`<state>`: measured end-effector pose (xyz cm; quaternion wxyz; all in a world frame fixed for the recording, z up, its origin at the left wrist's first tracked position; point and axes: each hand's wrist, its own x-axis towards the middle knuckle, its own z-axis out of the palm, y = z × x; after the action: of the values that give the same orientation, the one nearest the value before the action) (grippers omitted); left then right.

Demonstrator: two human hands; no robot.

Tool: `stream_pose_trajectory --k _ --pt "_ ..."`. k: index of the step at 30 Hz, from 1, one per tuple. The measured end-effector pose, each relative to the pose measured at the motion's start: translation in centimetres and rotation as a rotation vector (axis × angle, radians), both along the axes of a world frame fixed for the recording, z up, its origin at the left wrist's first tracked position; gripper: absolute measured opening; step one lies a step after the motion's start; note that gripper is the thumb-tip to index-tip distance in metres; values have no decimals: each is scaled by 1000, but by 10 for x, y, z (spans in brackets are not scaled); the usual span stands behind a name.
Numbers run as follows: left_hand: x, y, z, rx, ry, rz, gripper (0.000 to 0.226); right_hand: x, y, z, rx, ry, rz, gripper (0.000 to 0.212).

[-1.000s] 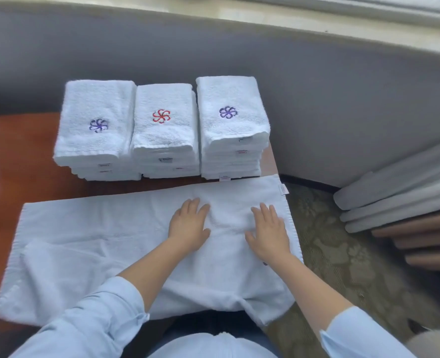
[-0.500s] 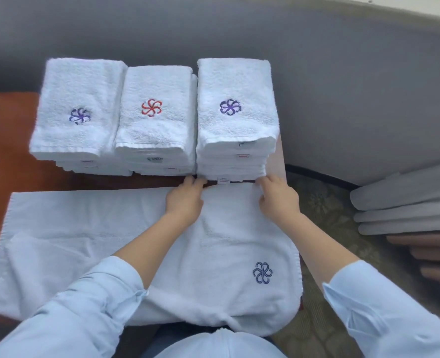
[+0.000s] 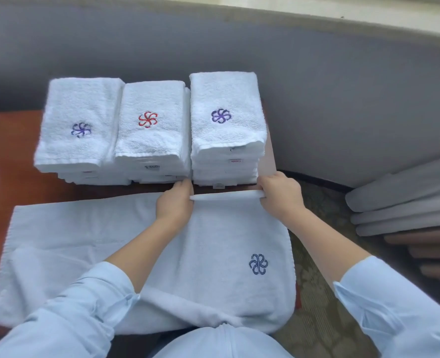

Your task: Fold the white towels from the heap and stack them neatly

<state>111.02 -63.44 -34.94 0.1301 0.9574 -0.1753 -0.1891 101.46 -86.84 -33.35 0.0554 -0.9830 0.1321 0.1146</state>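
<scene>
A white towel (image 3: 213, 244) with a dark blue pinwheel emblem lies spread across the brown table (image 3: 4, 161), its right end hanging over the table's edge. My left hand (image 3: 175, 202) and my right hand (image 3: 278, 195) each pinch the towel's far edge, lifted slightly and stretched taut between them. Just behind the hands stand three stacks of folded white towels: the left stack (image 3: 76, 130) with a purple emblem, the middle stack (image 3: 151, 133) with a red emblem, and the taller right stack (image 3: 226, 125) with a purple emblem.
A grey upholstered wall (image 3: 343, 99) runs behind the table. Rolled grey and brown bolsters (image 3: 407, 215) lie on the patterned carpet (image 3: 317, 293) to the right. The table's right edge ends by the right stack.
Both hands slid from the middle of the towel to its far edge, took hold of it and raised it a little. The blue emblem came into view.
</scene>
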Motion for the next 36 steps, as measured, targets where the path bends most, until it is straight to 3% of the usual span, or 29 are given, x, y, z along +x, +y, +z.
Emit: stream_pose_trajectory --k 10,15,20,26,36 --pt "17 3 40 -177 -259 31 2 21 -7 38 -102 -368 -28 20" --pt "9 15 32 -96 -276 -51 8 4 -4 33 -167 -171 14 22" --pt "-12 26 21 -65 -371 -214 11 -26 0 22 -157 -117 19 34" --pt "-45 36 6 -66 -150 -317 14 -54 9 15 -158 -54 14 34" --pt "-90 44 -27 -6 89 -350 17 -109 37 -12 -135 311 -79 20"
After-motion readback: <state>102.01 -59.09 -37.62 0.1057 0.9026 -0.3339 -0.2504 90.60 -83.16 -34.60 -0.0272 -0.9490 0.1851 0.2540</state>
